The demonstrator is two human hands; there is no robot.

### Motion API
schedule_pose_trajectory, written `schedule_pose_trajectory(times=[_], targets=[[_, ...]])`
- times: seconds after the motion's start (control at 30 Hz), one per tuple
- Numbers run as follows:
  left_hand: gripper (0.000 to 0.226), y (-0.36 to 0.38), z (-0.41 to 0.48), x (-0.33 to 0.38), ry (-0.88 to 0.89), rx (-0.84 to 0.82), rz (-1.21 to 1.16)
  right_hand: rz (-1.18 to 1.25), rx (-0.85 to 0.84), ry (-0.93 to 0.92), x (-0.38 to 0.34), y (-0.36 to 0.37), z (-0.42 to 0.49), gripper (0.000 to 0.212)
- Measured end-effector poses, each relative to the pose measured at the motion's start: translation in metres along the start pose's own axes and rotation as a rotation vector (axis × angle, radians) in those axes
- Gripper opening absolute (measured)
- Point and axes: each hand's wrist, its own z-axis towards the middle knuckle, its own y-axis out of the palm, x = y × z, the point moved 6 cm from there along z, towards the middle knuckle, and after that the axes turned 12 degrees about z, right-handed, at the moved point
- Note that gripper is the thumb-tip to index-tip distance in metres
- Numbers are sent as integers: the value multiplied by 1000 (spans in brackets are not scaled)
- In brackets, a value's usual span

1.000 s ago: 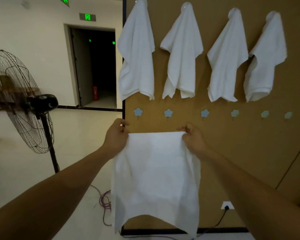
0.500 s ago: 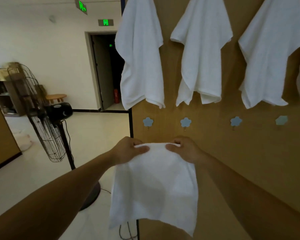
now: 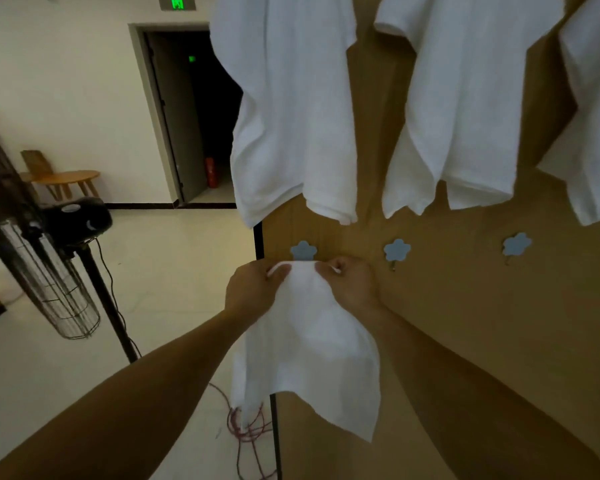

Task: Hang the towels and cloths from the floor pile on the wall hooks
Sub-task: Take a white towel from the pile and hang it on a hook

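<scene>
Head view: three soft white towels point(image 3: 291, 116) hang on the brown board point(image 3: 482, 323) above four blue flower-shaped hooks point(image 3: 397, 250) (the last cut off). The left hand point(image 3: 253, 289) and right hand point(image 3: 352, 285) each pinch the top edge of one thin white cloth point(image 3: 312, 348), just under the leftmost hook point(image 3: 303, 250).

L hand point(image 3: 253, 293), R hand point(image 3: 353, 287) bare (forearms too).

Left grip point(image 3: 253, 289): is reaching forward on an outstretched arm, pinching the top edge of the cloth point(image 3: 309, 341).
Right grip point(image 3: 352, 284): is pinching the same edge, close beside the left.
</scene>
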Motion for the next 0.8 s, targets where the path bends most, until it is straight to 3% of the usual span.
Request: schedule_pose_trajectory(times=[0.1, 0.23, 0.3, 0.37, 0.43, 0.53, 0.57, 0.63, 0.7, 0.8], targets=[[42, 11, 11, -8, -150, 76, 51, -70, 96, -69, 0, 10, 9, 33], [44, 24, 12, -7, -207, 97, 35, -158, 201, -120, 6, 14, 11, 35], [44, 37, 7, -16, -250, 22, 30, -174, 167, -47, 19, 18, 9, 35], [44, 49, 0, -24, -305, -48, -11, -33, 157, 82, 33, 22, 8, 33], [42, 63, -4, -28, -380, -132, -160, 54, 169, 150, 40, 25, 8, 30], [33, 85, -12, -26, -566, -317, -650, 15, 180, 191, 43, 27, 4, 36], [37, 86, -12, -24, -562, -357, -703, 13, 176, 189, 44, 29, 2, 40], [48, 82, -5, -16, -459, -417, -544, -56, 148, 149, 42, 32, -2, 44], [53, 75, -2, -15, -396, -431, -189, -317, 167, 1, 34, 32, -5, 43], [38, 61, -11, -13, -173, -218, 398, -655, 318, -199, 22, 27, -20, 20]])
